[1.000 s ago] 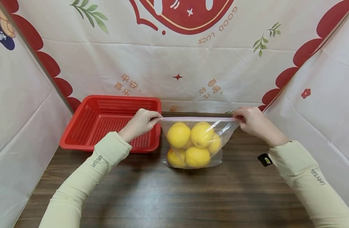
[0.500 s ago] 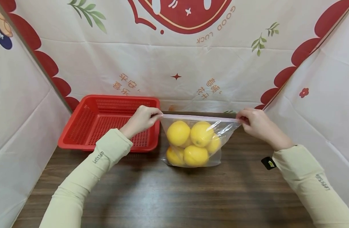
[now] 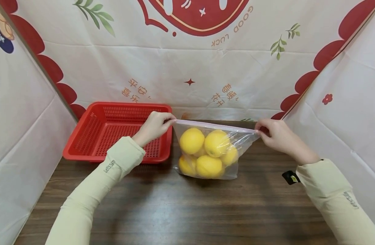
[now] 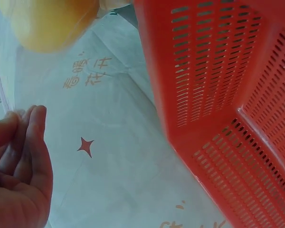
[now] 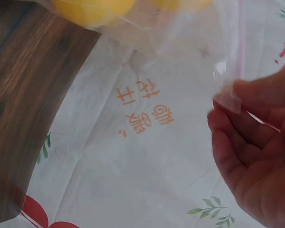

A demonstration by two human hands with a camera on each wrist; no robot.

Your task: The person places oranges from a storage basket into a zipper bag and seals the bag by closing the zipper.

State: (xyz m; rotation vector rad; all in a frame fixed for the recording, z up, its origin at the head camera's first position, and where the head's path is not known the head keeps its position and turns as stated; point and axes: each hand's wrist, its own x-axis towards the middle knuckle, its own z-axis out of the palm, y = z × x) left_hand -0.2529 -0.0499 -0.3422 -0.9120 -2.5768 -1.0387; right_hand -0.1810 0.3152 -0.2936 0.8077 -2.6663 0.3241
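Note:
A clear zip-top bag (image 3: 245,146) with several yellow lemons (image 3: 209,166) inside stands on the table, its pinkish zip strip stretched between both hands. My left hand (image 3: 155,126) pinches the strip's left end between thumb and fingers, beside the basket. At the right end, my right hand (image 3: 274,136) pinches the other top corner, slightly lower than the left one. The right wrist view shows the bag's corner caught between thumb and fingertips of the right hand (image 5: 256,137). In the left wrist view the left hand (image 4: 23,161) holds the bag's edge below a lemon (image 4: 50,23).
A red perforated plastic basket (image 3: 78,136) stands to the left, close behind my left wrist. Patterned white cloth walls (image 3: 175,68) enclose the dark wooden table (image 3: 187,211) at the back and sides. A small black tag (image 3: 290,177) shows by the right sleeve.
My left hand has risen slightly and my right hand has shifted a little right and down, so the zip strip now slants down to the right. The lemons stay in the bag.

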